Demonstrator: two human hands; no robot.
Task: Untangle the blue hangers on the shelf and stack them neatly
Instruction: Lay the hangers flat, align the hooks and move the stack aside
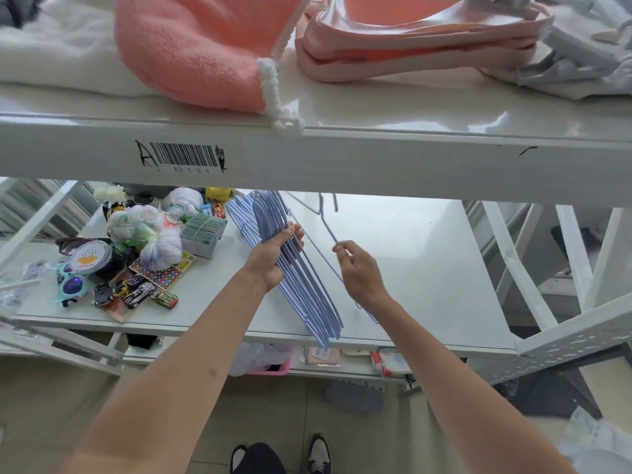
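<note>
Blue hangers are sorted on a white metal shelf [427, 254].

A clutter of toy cars and small trinkets [136, 261] is seen at the left. A stack of flat blue plastic hangers [307, 295], set on edge on the shelf, is gripped by the left hand [273, 258], fingers curled round it. Just beside it, a single thin blue hanger [326, 230] is pinched by the right hand [359, 271].

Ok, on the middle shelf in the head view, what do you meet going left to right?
Blue sunglasses → toy cars → left hand gripping the stacked blue hangers → right hand pinching a single wire hanger → bare shelf.
</note>
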